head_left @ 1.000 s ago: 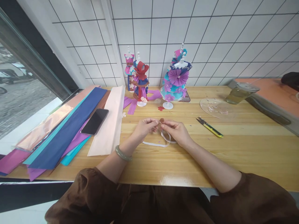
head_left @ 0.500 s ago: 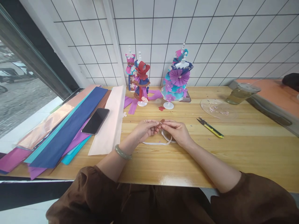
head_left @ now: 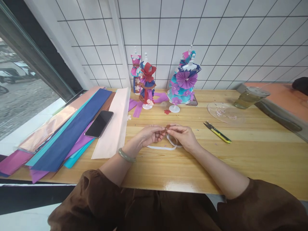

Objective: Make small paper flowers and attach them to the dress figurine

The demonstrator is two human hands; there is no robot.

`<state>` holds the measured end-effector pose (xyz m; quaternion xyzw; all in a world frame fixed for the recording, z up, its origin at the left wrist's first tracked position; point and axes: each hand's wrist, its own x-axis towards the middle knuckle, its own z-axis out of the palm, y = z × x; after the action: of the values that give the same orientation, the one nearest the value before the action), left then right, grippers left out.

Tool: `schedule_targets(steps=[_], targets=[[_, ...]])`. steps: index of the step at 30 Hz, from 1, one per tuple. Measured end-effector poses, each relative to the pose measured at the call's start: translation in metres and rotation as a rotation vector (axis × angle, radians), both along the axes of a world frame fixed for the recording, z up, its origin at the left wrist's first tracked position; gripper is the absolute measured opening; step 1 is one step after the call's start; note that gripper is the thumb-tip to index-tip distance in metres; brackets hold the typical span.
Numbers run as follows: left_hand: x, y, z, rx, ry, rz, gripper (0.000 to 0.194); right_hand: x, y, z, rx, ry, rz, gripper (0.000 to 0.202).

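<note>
Between my two hands is a small brown paper piece (head_left: 167,126), perhaps a flower; the fingers cover much of it. My left hand (head_left: 152,134) pinches it from the left, thumb and index finger together. From the right, my right hand (head_left: 184,136) is closed at the same piece, its fingertips meeting the left ones. A roll of narrow white tape (head_left: 163,148) lies on the table just under the hands, with part of its loop behind my right hand. Just beyond, a red paper flower (head_left: 167,112) lies flat.
Long folded paper sheets (head_left: 72,128) and a phone (head_left: 99,124) lie at left. Small decorated dress stands (head_left: 184,83) line the tiled wall. To the right are yellow-handled thread snips (head_left: 218,132), a clear plate (head_left: 223,112) with small bits, and a cup of drink (head_left: 250,98).
Both hands stay together, with the fingers shifting slightly on the brown piece, which shows at a different angle. The whole view has moved a little.
</note>
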<state>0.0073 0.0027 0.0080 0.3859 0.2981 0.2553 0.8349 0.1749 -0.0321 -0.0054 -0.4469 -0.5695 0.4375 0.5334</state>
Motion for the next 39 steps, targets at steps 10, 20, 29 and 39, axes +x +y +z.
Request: schedule_targets(steps=[10,20,29,39], targets=[[-0.004,0.000,0.004,-0.049,0.018,-0.161,0.013,0.003,-0.002,0.005,-0.227,0.147,0.225,0.029],[-0.006,0.000,0.004,-0.065,-0.017,-0.252,0.013,0.005,-0.001,0.006,-0.203,0.131,0.281,0.020],[-0.003,-0.003,0.003,0.065,0.021,-0.186,0.018,0.005,-0.002,0.009,-0.209,0.153,0.294,0.013],[0.005,-0.016,0.016,0.985,0.437,0.222,0.030,0.011,0.003,0.003,-0.260,0.196,0.137,0.019]])
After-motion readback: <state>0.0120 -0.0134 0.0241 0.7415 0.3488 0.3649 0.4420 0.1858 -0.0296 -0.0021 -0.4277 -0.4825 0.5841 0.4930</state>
